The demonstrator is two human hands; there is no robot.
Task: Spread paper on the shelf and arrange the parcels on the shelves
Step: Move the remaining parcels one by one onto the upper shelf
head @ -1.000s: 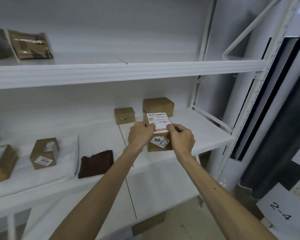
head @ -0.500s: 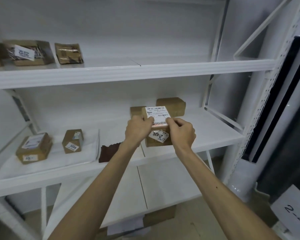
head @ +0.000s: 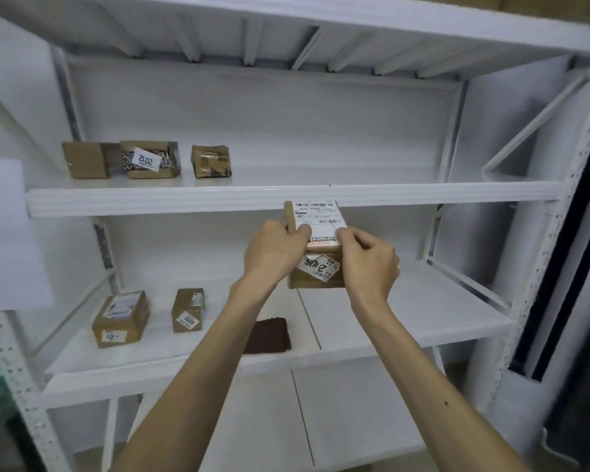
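I held the labelled parcel [head: 317, 233] with both hands, in the air in front of the shelving. My left hand [head: 276, 255] gripped its left edge, with the thumb on the white label. My right hand [head: 368, 264] pinched the right edge with curled fingers. Both arms were stretched forward, the left hand a little higher than the right one. The long axis of the parcel pointed up and away from me. Its top end stood just before the front lip of the upper shelf [head: 423, 197], while its lower end hung above the middle shelf [head: 406, 321]. On the upper shelf three small parcels [head: 150, 160] stood at the left, and the part to the right of them lay higher than my hands. I judged that the parcel must first rise over that lip and then go forward. Neither hand was nearer, so both would carry it.
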